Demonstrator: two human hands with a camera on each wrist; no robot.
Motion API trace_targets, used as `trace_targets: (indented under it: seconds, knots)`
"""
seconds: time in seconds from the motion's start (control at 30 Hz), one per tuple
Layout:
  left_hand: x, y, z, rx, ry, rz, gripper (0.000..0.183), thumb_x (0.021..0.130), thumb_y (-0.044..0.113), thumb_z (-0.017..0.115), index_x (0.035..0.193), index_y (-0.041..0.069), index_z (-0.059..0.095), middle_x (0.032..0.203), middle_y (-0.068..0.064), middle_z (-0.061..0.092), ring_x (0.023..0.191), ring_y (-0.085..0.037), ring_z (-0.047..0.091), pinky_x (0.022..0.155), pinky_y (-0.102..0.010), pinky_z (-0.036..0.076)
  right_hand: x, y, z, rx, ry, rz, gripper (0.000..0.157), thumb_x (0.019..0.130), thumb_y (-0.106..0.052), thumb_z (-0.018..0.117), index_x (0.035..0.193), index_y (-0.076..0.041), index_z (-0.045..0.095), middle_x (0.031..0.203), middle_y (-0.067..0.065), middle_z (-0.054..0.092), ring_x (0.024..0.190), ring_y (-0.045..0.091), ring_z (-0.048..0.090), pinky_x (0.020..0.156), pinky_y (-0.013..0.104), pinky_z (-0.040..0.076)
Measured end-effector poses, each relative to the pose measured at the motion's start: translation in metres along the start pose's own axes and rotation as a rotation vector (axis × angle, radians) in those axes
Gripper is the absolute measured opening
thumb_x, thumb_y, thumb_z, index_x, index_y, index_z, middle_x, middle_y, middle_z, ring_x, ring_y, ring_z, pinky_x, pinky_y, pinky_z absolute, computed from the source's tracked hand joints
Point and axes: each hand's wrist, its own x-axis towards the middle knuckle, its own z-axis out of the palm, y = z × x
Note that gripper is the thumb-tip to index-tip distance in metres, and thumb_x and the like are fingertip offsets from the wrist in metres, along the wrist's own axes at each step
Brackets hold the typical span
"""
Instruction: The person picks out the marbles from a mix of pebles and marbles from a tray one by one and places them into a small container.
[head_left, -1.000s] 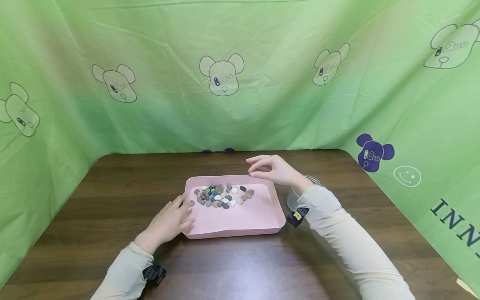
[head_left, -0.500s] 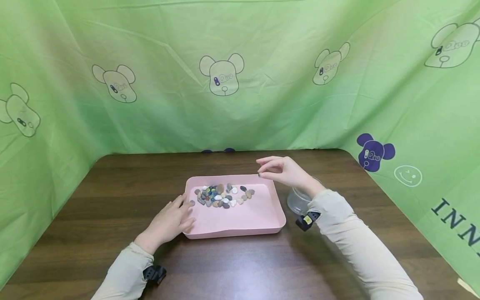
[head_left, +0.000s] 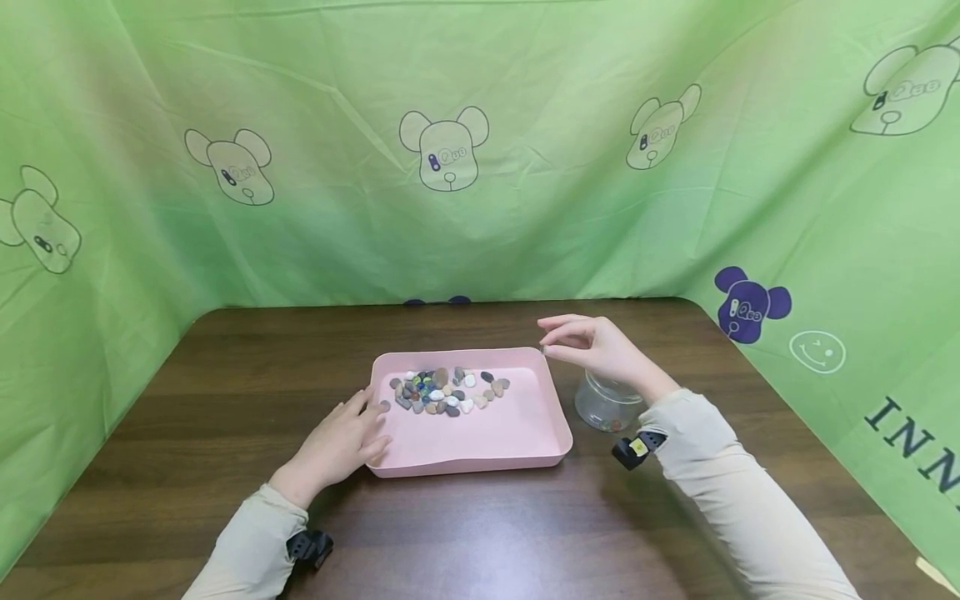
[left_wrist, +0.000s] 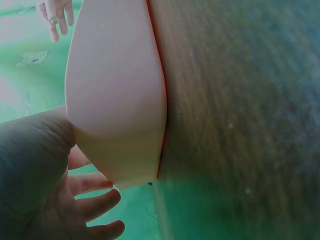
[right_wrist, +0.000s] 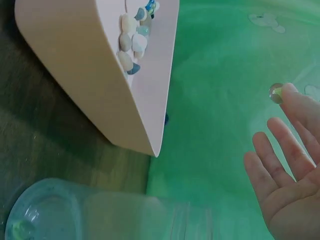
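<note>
Between thumb and finger, my right hand [head_left: 600, 348] pinches a clear glass marble [right_wrist: 275, 94] with a yellow-green streak. This hand is raised near the tray's back right corner, above and left of a clear jar [head_left: 603, 410]. My left hand [head_left: 336, 443] rests at the left edge of the pink tray [head_left: 480, 437], its fingers loosely spread over the rim. Inside the tray lie pebbles [head_left: 453, 411] in grey, white, brown and tan, with coloured marbles [head_left: 422, 388] grouped among them toward the left.
A marble [right_wrist: 23, 230] shows at the jar's bottom in the right wrist view. The jar stands right of the tray on a dark wooden table [head_left: 465, 533]. Green printed cloth [head_left: 525, 225] hangs round the back and sides.
My right hand has moved right with the pinched marble, from over the tray's back edge toward the jar, uncovering more of the jar. The left hand and the tray stay put.
</note>
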Motion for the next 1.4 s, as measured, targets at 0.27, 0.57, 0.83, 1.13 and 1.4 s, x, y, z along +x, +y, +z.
trace_targets:
  seconds: [0.27, 0.57, 0.83, 1.13, 1.4]
  knots:
    - [0.000, 0.000, -0.001, -0.007, -0.012, -0.009, 0.045, 0.087, 0.028, 0.062, 0.123, 0.001, 0.057, 0.139, -0.029, 0.041, 0.128, -0.043, 0.043, 0.103, -0.057, 0.037, -0.009, 0.006, -0.008, -0.010, 0.027, -0.040, 0.026, 0.085, -0.017, 0.067, 0.102, 0.003, 0.067, 0.132, 0.016, 0.055, 0.106, -0.015, 0.053, 0.093, 0.018, 0.048]
    - [0.001, 0.000, -0.001, -0.013, -0.015, -0.020, 0.046, 0.087, 0.028, 0.062, 0.124, 0.001, 0.057, 0.140, -0.029, 0.041, 0.129, -0.043, 0.042, 0.104, -0.057, 0.036, -0.020, 0.015, -0.015, -0.020, 0.078, -0.074, 0.021, 0.085, -0.012, 0.066, 0.099, 0.004, 0.068, 0.129, 0.019, 0.056, 0.103, -0.015, 0.055, 0.088, 0.011, 0.048]
    - [0.000, 0.000, 0.000, -0.005, 0.003, 0.001, 0.044, 0.087, 0.026, 0.062, 0.122, 0.000, 0.058, 0.139, -0.029, 0.042, 0.127, -0.043, 0.044, 0.102, -0.058, 0.038, -0.029, 0.023, -0.018, -0.036, 0.110, -0.066, 0.020, 0.086, -0.012, 0.066, 0.099, 0.003, 0.068, 0.124, 0.006, 0.061, 0.102, -0.015, 0.056, 0.088, 0.011, 0.048]
    - [-0.001, 0.001, -0.002, 0.009, 0.015, 0.016, 0.043, 0.086, 0.025, 0.063, 0.121, 0.000, 0.059, 0.138, -0.030, 0.043, 0.125, -0.043, 0.046, 0.100, -0.058, 0.039, -0.039, 0.027, -0.022, -0.058, 0.155, -0.094, 0.017, 0.085, -0.010, 0.066, 0.098, 0.000, 0.069, 0.114, -0.028, 0.056, 0.103, -0.015, 0.055, 0.088, 0.006, 0.045]
    - [0.000, 0.000, -0.001, 0.004, -0.010, -0.005, 0.045, 0.087, 0.028, 0.062, 0.123, 0.001, 0.057, 0.140, -0.028, 0.041, 0.127, -0.042, 0.044, 0.103, -0.057, 0.038, -0.048, 0.038, -0.031, -0.079, 0.201, -0.059, 0.022, 0.085, -0.013, 0.066, 0.102, 0.003, 0.068, 0.115, -0.032, 0.056, 0.101, -0.016, 0.056, 0.087, 0.005, 0.044]
